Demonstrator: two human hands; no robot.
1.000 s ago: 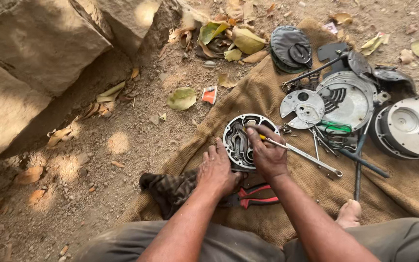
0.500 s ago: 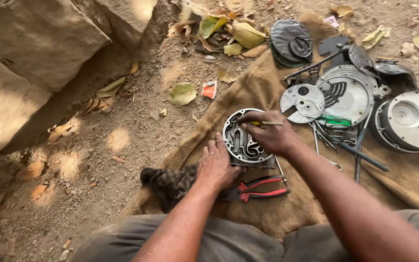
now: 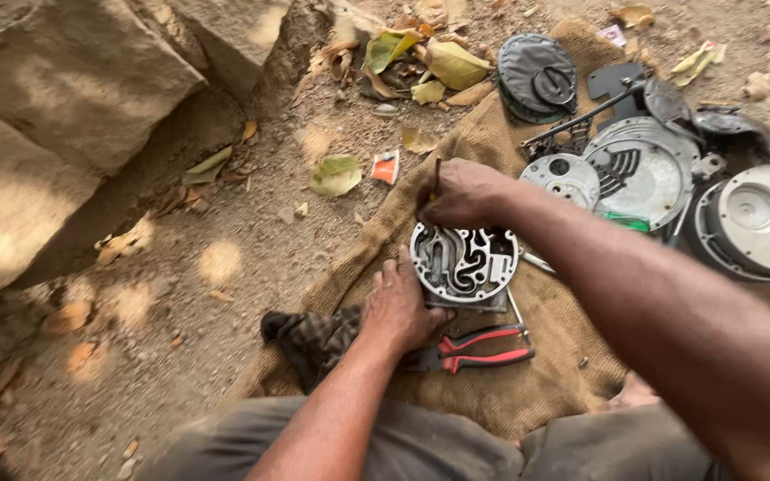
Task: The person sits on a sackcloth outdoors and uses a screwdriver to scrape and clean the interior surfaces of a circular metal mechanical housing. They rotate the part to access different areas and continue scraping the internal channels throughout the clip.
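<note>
Round metal housing [image 3: 463,261] sits between left hand [image 3: 398,307] and right hand [image 3: 461,194].

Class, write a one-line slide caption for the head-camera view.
Left hand steadies a round metal casting on burlap cloth while the right hand works a thin tool at its rim.

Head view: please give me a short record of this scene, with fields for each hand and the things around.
left hand: rests on the near-left edge of the round metal housing
right hand: grips a thin tool at the housing's far rim
surface: burlap cloth on dirt
near the person: red-handled pliers, dark checked rag
far right: round metal covers
</note>
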